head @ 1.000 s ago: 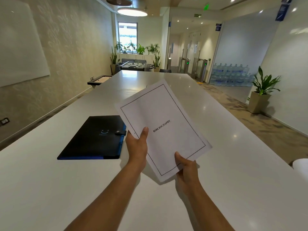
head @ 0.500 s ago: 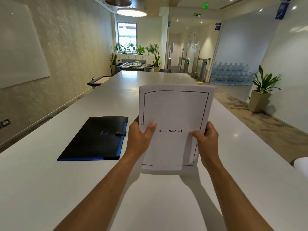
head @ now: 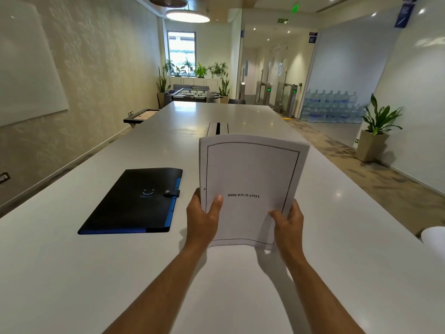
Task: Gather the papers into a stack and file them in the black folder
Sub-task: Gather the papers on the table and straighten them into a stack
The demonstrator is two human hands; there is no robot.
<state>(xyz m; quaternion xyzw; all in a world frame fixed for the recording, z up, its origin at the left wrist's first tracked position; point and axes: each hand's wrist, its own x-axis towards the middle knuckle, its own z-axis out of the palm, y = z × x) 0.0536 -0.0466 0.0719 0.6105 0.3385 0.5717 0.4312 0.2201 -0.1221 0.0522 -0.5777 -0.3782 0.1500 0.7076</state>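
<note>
A stack of white papers (head: 252,169) stands upright on its lower edge on the white table (head: 72,273), its top sheet reading "BIBLIOGRAPHY" inside a thin black border. My left hand (head: 202,218) grips the stack's left edge, thumb across the front. My right hand (head: 289,220) grips the lower right edge. The sheets bow slightly between my hands. The black folder (head: 134,201) lies flat and closed to the left of the stack, its snap strap fastened and a blue edge showing along its right and near sides.
A cable slot (head: 218,128) is set into the table behind the papers. A white rounded object (head: 434,237) sits at the table's right edge. A potted plant (head: 373,136) and stacked water bottles (head: 332,107) stand on the floor to the right.
The papers turned from tilted to upright and squared, then dropped lower onto the table. My right hand moved from the bottom edge to the right side.
</note>
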